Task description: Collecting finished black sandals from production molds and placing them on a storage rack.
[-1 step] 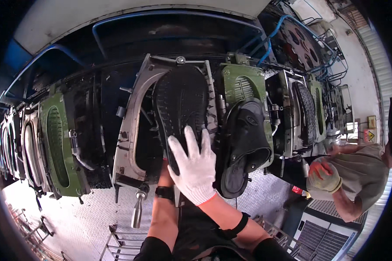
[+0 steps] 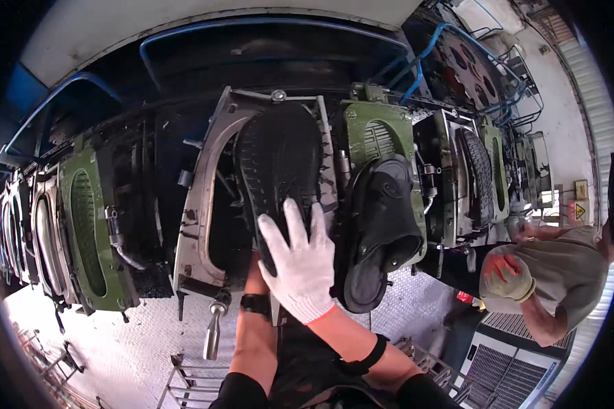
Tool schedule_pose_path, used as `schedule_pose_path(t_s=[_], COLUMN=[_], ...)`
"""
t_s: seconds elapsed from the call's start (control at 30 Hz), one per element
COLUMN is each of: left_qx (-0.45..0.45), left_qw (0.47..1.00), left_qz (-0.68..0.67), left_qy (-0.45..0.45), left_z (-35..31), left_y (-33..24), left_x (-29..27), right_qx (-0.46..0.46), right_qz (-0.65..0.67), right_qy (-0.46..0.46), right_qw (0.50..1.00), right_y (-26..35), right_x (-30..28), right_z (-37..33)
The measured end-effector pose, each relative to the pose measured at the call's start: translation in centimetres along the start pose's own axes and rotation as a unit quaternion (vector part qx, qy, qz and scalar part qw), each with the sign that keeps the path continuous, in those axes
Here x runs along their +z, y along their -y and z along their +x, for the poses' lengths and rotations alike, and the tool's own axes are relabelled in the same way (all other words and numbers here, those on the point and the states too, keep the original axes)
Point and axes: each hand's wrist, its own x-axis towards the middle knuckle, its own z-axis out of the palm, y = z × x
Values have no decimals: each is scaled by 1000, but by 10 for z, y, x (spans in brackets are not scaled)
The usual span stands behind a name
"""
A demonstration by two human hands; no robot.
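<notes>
A large black shoe sole [image 2: 280, 150] stands tilted over an open silver metal mould frame [image 2: 192, 252]. My right hand [image 2: 300, 273], in a white knit glove, rests on its lower part with the fingers spread. Behind the same sole my left hand disappears; only the wrist and forearm [image 2: 256, 327] with a dark band show, so its fingers are hidden. To the right, a black slide sandal [image 2: 385, 211] leans against a green mould plate [image 2: 356, 123], apart from both hands.
More green and silver moulds [image 2: 89, 225] line the machine on both sides. A metal handle [image 2: 213, 334] juts from the near edge. Blue tube rails [image 2: 273, 22] run behind. At right stands a person [image 2: 559, 273] wearing a stained glove, near a vented unit [image 2: 505, 368].
</notes>
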Motion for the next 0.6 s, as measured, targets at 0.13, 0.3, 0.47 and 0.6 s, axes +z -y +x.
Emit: schedule_pose_path(t_s=[0.13, 0.3, 0.47, 0.6], left_qx=[-22, -46, -74, -77], left_qw=[999, 998, 991, 978], left_qz=[-18, -37, -94, -159], left_qy=[16, 24, 56, 112], left_z=[-6, -30, -87, -113], left_y=[-6, -10, -1, 0], left_x=[-13, -32, -61, -94], right_qx=[12, 8, 1, 97], right_qz=[2, 38, 156, 362], right_qy=[4, 6, -54, -159], right_qw=[1000, 999, 986, 913], right_y=[14, 16, -5, -35], right_x=[1, -4, -51, -103], right_z=[15, 26, 48, 58])
